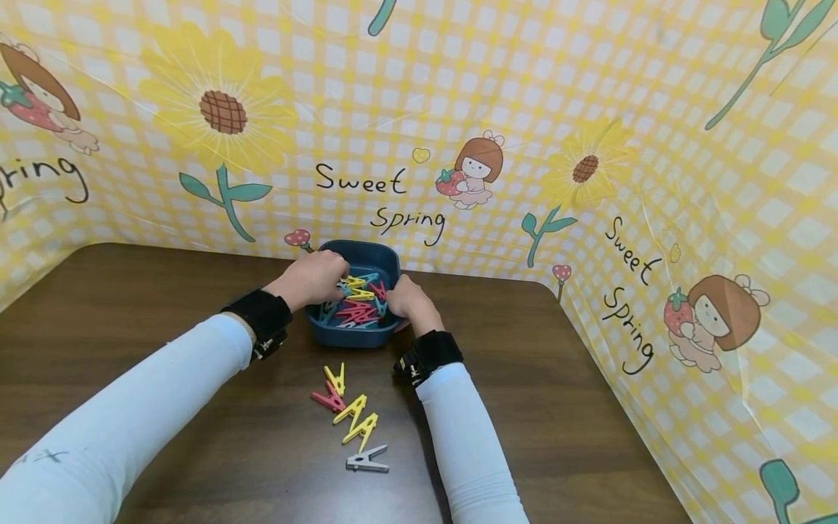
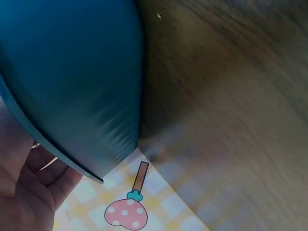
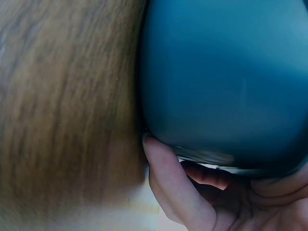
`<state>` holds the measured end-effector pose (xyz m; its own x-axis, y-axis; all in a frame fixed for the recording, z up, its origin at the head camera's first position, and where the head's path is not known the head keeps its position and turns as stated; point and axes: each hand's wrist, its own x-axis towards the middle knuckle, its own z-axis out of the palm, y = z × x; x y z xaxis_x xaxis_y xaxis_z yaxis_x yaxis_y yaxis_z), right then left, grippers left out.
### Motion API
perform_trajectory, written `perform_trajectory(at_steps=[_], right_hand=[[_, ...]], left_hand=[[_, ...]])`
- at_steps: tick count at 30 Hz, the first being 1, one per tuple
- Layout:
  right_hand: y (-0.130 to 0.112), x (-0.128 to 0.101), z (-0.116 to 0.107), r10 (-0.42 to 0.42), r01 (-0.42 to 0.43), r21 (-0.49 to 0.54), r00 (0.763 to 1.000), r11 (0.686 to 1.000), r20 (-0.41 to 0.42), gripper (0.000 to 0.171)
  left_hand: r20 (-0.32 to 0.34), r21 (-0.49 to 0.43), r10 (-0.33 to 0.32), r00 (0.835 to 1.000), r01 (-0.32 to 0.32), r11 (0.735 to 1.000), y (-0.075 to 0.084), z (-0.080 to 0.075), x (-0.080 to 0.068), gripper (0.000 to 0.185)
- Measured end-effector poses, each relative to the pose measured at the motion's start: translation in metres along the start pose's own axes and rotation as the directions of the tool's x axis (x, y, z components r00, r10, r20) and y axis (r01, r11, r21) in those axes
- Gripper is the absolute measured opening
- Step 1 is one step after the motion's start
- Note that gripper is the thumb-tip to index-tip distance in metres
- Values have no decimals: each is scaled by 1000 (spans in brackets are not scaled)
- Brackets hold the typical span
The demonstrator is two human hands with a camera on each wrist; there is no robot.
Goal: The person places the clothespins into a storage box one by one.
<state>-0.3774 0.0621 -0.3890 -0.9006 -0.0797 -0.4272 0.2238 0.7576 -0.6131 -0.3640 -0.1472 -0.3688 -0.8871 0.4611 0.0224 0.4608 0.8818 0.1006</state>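
one dark blue bowl point(image 1: 382, 256) sits at the far edge of the brown table point(image 1: 164, 306), against the yellow checked backdrop point(image 1: 524, 87). the left hand point(image 1: 313, 279) reaches in over a heap of clothespins point(image 1: 356, 306), too tangled to count, its fingers curled, though on what i cannot tell. the right hand point(image 1: 407, 300) curls round the bowl's right rim. five more pegs lie on the table nearer the person: three yellow pegs point(image 1: 353, 411), one red peg point(image 1: 327, 399), one grey peg point(image 1: 367, 460).

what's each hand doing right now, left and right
Left hand: reaching into the blue bowl among the pegs; grip cannot be told.
Right hand: holds the bowl's rim.
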Motion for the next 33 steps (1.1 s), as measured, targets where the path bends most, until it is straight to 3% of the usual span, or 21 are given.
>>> perform_trajectory(at_steps=[5,10,18,28,33], right_hand=[[1,0,-1,0,0,-1,1000,1000,-4,52],[-2,-4,-2,9,-9,6,1000,1000,5,53],[-2,-4,-2,9,-9,10,1000,1000,9,53],[-2,-4,-1,10,-10,-6,1000,1000,1,56],[-4,-5,-2,21,-21,3,1000,1000,10,56]], left_hand=[[-7,29,17,1000,-17,999,1,1,-1,41],[-79,67,41,996,-35,997,3,1,-7,46],[-172,28,58,983,-54,998,4,-2,-24,47],[-262,-16,90,961,-98,995,22,-17,-71,55],[-294,-6,149,944,-158,988,29,-23,-98,57]])
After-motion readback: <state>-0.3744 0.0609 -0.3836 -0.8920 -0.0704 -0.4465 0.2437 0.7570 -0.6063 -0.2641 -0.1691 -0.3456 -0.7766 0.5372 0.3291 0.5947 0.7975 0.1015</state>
